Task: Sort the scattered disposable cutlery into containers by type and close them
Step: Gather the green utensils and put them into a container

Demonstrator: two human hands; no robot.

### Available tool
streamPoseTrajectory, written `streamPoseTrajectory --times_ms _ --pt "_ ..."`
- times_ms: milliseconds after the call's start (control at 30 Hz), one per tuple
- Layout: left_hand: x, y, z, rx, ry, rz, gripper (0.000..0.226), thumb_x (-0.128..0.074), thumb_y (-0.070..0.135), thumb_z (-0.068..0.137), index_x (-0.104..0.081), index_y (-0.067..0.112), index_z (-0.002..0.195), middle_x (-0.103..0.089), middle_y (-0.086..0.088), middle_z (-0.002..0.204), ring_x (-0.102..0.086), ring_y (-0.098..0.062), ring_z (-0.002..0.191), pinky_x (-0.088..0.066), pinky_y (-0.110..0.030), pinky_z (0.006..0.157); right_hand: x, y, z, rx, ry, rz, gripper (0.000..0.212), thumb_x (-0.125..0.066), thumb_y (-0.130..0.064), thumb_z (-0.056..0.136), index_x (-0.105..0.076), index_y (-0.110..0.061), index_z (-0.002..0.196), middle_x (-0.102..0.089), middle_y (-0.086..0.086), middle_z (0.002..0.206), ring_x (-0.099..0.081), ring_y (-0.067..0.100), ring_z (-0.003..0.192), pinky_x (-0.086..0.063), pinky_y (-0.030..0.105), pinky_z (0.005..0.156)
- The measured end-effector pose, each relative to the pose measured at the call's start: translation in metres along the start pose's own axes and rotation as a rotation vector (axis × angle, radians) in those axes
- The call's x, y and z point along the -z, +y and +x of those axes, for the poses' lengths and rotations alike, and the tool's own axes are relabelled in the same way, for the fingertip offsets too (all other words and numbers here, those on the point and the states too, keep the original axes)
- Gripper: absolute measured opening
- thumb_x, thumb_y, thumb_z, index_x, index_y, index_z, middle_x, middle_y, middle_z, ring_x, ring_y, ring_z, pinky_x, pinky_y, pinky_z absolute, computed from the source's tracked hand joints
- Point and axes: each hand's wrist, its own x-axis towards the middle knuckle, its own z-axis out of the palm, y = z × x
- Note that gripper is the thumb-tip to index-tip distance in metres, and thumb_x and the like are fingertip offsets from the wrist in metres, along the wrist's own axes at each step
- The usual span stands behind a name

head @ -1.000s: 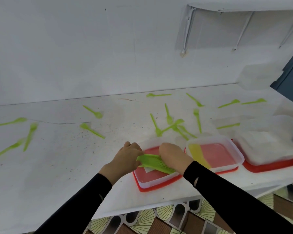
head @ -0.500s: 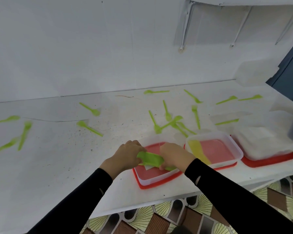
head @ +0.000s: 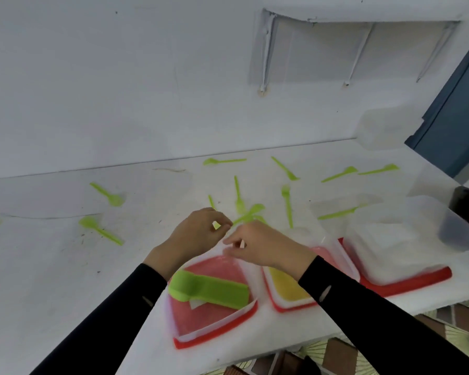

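A bundle of green plastic cutlery [head: 210,289] lies in the clear container [head: 244,315] nearest me, which sits on a red lid. My left hand [head: 195,235] and my right hand [head: 266,249] hover close together above its far edge, fingers loosely curled, nothing held. Loose green spoons [head: 110,196] [head: 99,230] and forks [head: 287,205] [head: 341,173] are scattered over the white counter [head: 52,266]. A cluster of green pieces [head: 251,212] lies just beyond my fingertips.
A second clear container [head: 279,301] with a yellow patch inside stands to the right, then a third [head: 390,247] on a red lid. A clear tub [head: 444,223] sits at the far right. The counter's front edge is below the containers; a white wall is behind.
Both hands held the green bundle over the near container before. Now the bundle lies in the container and both hands have lifted away toward the back.
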Motion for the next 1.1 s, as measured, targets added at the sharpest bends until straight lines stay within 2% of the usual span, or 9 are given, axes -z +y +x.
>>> streamPoseTrajectory --times_ms 167,367,533,633,767,867,933,1033,1100 --pt "-0.034 0.054 0.068 -0.032 0.065 -0.114 0.016 -0.059 0.026 0.095 -0.073 0.026 0.102 -0.066 0.007 0.099 -0.062 -0.007 0.077 -0.050 -0.030 0.081 0.076 0.084 -0.011 -0.099 0.283 0.131 0.016 -0.062 -0.026 0.089 -0.076 -0.018 0.088 -0.071 0.000 0.084 -0.063 0.016 0.079 -0.053 0.041 0.075" --pt "-0.091 0.114 0.156 -0.053 -0.028 -0.111 0.014 -0.061 0.025 0.093 -0.073 0.029 0.098 -0.066 0.008 0.101 -0.062 -0.007 0.078 -0.051 -0.031 0.085 0.151 0.194 -0.040 -0.329 0.302 0.063 0.014 -0.065 -0.029 0.089 -0.076 -0.028 0.096 -0.070 -0.011 0.094 -0.062 0.009 0.090 -0.052 0.033 0.083" --pt "-0.155 0.149 0.221 -0.084 -0.006 -0.063 0.012 -0.070 0.033 0.087 -0.071 0.034 0.099 -0.058 0.006 0.111 -0.055 -0.019 0.102 -0.045 -0.033 0.095 0.212 0.295 -0.057 -0.533 0.296 -0.019 0.016 -0.061 -0.032 0.090 -0.074 -0.030 0.099 -0.069 -0.009 0.104 -0.062 0.015 0.102 -0.051 0.033 0.085" --pt "-0.196 0.178 0.251 -0.221 -0.199 0.008 0.030 -0.072 0.043 0.085 -0.069 0.031 0.113 -0.054 0.001 0.121 -0.047 -0.021 0.111 -0.038 -0.031 0.100 0.232 0.351 -0.054 -0.605 0.203 -0.063 0.017 -0.059 -0.030 0.090 -0.071 -0.029 0.102 -0.067 -0.009 0.108 -0.062 0.016 0.104 -0.050 0.031 0.084" --pt "-0.233 0.201 0.286 -0.248 -0.480 0.107 0.052 -0.079 0.042 0.077 -0.061 0.022 0.122 -0.050 -0.003 0.122 -0.043 -0.019 0.112 -0.034 -0.023 0.089 0.247 0.415 -0.040 -0.654 0.149 -0.132 0.027 -0.054 -0.019 0.091 -0.068 -0.027 0.112 -0.066 -0.005 0.115 -0.061 0.020 0.105 -0.050 0.032 0.086" --pt "-0.242 0.207 0.308 -0.159 -0.551 0.049 0.044 -0.084 0.028 0.073 -0.064 0.009 0.107 -0.051 -0.002 0.103 -0.048 -0.017 0.094 -0.036 -0.024 0.074 0.249 0.456 -0.033 -0.692 0.059 -0.217 0.039 -0.051 -0.010 0.090 -0.062 -0.026 0.124 -0.062 -0.002 0.123 -0.059 0.021 0.110 -0.045 0.029 0.083" --pt "-0.243 0.210 0.322 -0.108 -0.575 0.041 0.032 -0.080 0.023 0.078 -0.064 0.007 0.100 -0.053 0.001 0.095 -0.049 -0.015 0.087 -0.040 -0.026 0.074 0.249 0.480 -0.030 -0.710 0.011 -0.258 0.046 -0.049 -0.008 0.090 -0.055 -0.024 0.133 -0.057 0.001 0.130 -0.056 0.023 0.116 -0.043 0.029 0.084" --pt "-0.237 0.213 0.347 -0.039 -0.467 -0.056 0.019 -0.072 0.022 0.087 -0.063 0.012 0.100 -0.059 0.004 0.089 -0.053 -0.012 0.076 -0.043 -0.020 0.072 0.243 0.507 -0.023 -0.667 -0.048 -0.226 0.061 -0.047 -0.003 0.091 -0.038 -0.025 0.147 -0.043 0.004 0.143 -0.051 0.025 0.124 -0.045 0.032 0.093" --pt "-0.234 0.215 0.369 0.008 -0.233 -0.117 0.019 -0.072 0.018 0.087 -0.066 0.011 0.102 -0.062 0.002 0.086 -0.055 -0.011 0.074 -0.040 -0.015 0.070 0.238 0.517 -0.017 -0.646 -0.067 -0.216 0.063 -0.046 -0.002 0.091 -0.033 -0.024 0.149 -0.037 0.008 0.142 -0.052 0.030 0.121 -0.047 0.036 0.094"
